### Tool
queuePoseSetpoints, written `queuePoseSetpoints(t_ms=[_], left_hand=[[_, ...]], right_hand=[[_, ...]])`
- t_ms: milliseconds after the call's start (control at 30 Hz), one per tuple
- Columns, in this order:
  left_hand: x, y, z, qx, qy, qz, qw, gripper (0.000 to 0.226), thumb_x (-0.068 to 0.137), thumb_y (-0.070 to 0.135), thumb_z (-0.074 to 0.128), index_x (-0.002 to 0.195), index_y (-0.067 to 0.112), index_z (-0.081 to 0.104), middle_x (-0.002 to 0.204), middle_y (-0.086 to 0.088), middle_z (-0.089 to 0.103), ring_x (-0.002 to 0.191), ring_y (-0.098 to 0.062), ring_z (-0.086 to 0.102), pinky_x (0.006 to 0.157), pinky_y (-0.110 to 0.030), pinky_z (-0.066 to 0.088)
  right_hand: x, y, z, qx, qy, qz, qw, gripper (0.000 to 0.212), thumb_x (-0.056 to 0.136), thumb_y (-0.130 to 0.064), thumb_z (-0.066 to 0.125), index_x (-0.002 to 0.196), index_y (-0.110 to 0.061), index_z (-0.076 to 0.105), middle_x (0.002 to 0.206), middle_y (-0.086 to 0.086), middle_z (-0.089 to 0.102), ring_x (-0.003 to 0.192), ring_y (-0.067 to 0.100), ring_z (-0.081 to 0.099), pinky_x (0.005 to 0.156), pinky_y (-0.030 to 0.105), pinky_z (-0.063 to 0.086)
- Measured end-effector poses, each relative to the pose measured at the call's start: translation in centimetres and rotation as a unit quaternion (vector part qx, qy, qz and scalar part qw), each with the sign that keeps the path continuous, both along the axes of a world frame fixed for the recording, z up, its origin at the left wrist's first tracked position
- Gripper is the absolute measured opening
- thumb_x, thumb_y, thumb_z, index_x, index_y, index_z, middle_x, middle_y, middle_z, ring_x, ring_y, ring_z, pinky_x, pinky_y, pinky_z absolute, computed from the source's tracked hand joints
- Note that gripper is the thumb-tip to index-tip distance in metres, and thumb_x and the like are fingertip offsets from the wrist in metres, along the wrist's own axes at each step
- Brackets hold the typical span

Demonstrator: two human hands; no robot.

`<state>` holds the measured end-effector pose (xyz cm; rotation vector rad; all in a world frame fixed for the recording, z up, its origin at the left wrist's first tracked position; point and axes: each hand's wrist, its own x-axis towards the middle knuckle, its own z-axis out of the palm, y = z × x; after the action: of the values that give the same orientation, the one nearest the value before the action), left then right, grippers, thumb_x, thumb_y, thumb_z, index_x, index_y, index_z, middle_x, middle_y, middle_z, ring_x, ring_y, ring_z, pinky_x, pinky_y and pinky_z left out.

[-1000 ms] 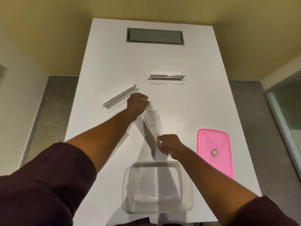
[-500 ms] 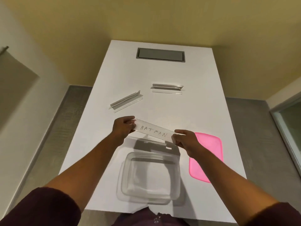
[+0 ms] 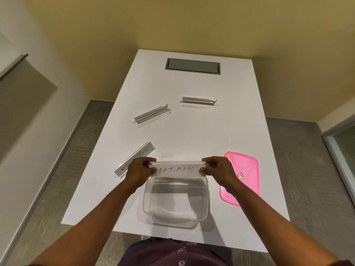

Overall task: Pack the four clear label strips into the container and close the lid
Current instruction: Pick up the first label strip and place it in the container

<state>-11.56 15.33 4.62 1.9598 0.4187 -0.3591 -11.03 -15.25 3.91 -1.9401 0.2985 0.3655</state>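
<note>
A clear label strip (image 3: 175, 169) marked BATMAN is pinched at each end by the left hand (image 3: 141, 169) and right hand (image 3: 219, 169) above the empty container (image 3: 175, 200), where its length could catch the rim.

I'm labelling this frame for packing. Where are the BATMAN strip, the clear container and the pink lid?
BATMAN strip (image 3: 175, 170): head view, on the lettering at its middle.
Clear container (image 3: 207, 196): head view, on its right wall.
Pink lid (image 3: 247, 167): head view, on its top surface.

Left hand (image 3: 139, 170) and right hand (image 3: 218, 170) both pinched closed, arms outstretched.
</note>
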Motion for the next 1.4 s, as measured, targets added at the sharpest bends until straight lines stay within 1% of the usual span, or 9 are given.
queuePoseSetpoints(t_ms=[200,333,500,733,867,1033,1267,1333,1400], left_hand=[[-1.6,1.4,-0.4,0.086,0.003,-0.128,0.988,0.038,0.072,0.011,0.084,0.105,0.027,0.073,0.082,0.009,0.06,0.067,-0.005,0.054,0.07,-0.017,0.042],[-1.6,1.5,-0.8,0.132,-0.005,-0.194,0.972,0.045,0.066,0.019,0.09,0.107,0.025,0.074,0.082,0.008,0.06,0.07,-0.002,0.053,0.064,-0.01,0.037],[-1.7,1.2,-1.0,0.172,0.007,-0.226,0.959,0.043,0.06,0.023,0.093,0.098,0.026,0.074,0.078,0.009,0.056,0.072,-0.007,0.056,0.06,-0.018,0.037],[-1.9,1.2,-1.6,0.204,-0.021,-0.233,0.951,0.035,0.062,0.035,0.091,0.092,0.033,0.073,0.089,0.011,0.049,0.082,-0.006,0.053,0.065,-0.025,0.038],[-1.7,1.3,-2.1,0.216,-0.057,-0.248,0.943,0.034,0.062,0.034,0.09,0.092,0.034,0.073,0.1,0.016,0.051,0.096,-0.007,0.05,0.073,-0.029,0.045],[-1.4,1.4,-2.2,0.303,-0.119,-0.322,0.889,0.036,0.068,0.041,0.084,0.101,0.032,0.072,0.107,0.014,0.065,0.107,-0.015,0.055,0.084,-0.033,0.042],[-1.1,0.4,-2.9,0.407,-0.123,-0.39,0.817,0.042,0.079,0.035,0.077,0.12,0.03,0.07,0.129,-0.006,0.053,0.121,-0.029,0.045,0.104,-0.031,0.034],[-1.0,0.2,-3.2,0.435,-0.125,-0.416,0.789,0.038,0.08,0.035,0.076,0.118,0.028,0.072,0.135,-0.009,0.057,0.136,-0.029,0.035,0.113,-0.033,0.026],[-0.8,0.2,-3.8,0.456,-0.123,-0.447,0.76,0.033,0.08,0.039,0.074,0.111,0.028,0.075,0.126,-0.004,0.068,0.145,-0.025,0.027,0.12,-0.036,0.011]], right_hand=[[-2.6,0.2,0.3,-0.083,-0.017,0.072,0.994,0.047,0.068,-0.008,0.092,0.111,-0.016,0.075,0.07,-0.011,0.065,0.06,-0.001,0.056,0.065,0.009,0.044],[-4.0,0.6,0.0,-0.171,-0.032,0.128,0.976,0.063,0.067,-0.014,0.094,0.125,-0.018,0.069,0.08,-0.01,0.06,0.071,0.004,0.056,0.07,0.014,0.044],[-5.2,1.2,-0.1,-0.249,-0.01,0.142,0.958,0.052,0.065,-0.023,0.094,0.113,-0.025,0.073,0.078,-0.012,0.069,0.082,0.004,0.063,0.078,0.033,0.053],[-5.7,2.1,0.2,-0.312,-0.025,0.13,0.941,0.048,0.065,-0.034,0.092,0.11,-0.032,0.074,0.084,-0.013,0.064,0.083,0.009,0.06,0.061,0.021,0.037],[-5.7,2.4,-0.3,-0.336,-0.054,0.12,0.933,0.047,0.065,-0.037,0.092,0.109,-0.032,0.074,0.09,-0.013,0.059,0.088,0.01,0.058,0.063,0.025,0.039],[-5.9,2.6,-1.2,-0.384,-0.103,0.153,0.905,0.043,0.071,-0.032,0.088,0.112,-0.031,0.075,0.112,-0.016,0.068,0.107,0.014,0.056,0.069,0.031,0.047],[-5.2,2.9,-2.6,-0.468,-0.125,0.266,0.833,0.042,0.066,-0.037,0.089,0.106,-0.027,0.08,0.095,-0.009,0.079,0.094,0.024,0.055,0.07,0.037,0.037],[-4.7,3.1,-2.9,-0.493,-0.116,0.301,0.808,0.036,0.07,-0.037,0.086,0.104,-0.026,0.079,0.091,-0.007,0.079,0.096,0.024,0.051,0.072,0.037,0.034],[-4.2,3.6,-3.1,-0.518,-0.103,0.329,0.783,0.026,0.074,-0.036,0.082,0.096,-0.023,0.078,0.086,-0.005,0.077,0.099,0.024,0.048,0.075,0.039,0.033]])
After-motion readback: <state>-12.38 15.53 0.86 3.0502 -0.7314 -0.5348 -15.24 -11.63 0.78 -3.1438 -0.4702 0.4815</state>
